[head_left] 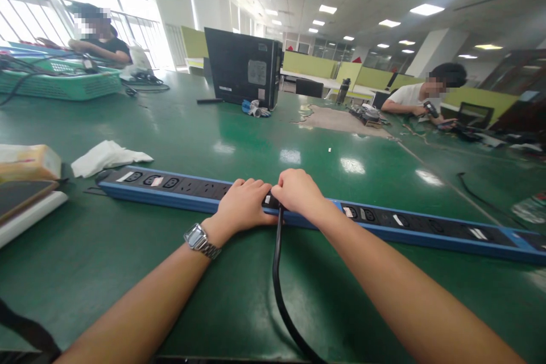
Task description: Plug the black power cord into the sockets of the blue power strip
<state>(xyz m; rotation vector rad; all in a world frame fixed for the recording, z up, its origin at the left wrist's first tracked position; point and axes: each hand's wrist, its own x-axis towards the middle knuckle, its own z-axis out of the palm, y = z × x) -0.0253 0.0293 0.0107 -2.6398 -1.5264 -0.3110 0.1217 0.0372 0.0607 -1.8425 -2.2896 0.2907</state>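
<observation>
A long blue-and-black power strip [170, 185] lies across the green table [256, 136] in front of me. My left hand [241, 205], with a metal watch on its wrist, rests on the strip with fingers curled over it. My right hand [298, 190] is closed on a black plug at the strip's middle. The plug's thick black cable [279, 278] runs from under that hand down toward me. The plug itself is mostly hidden by my fingers.
A white cloth [106, 156] and a tissue pack [28, 162] lie at the left. A black computer case [243, 65] stands at the back, a green basket [63, 82] at far left. Two other people sit at the table's far left and far right.
</observation>
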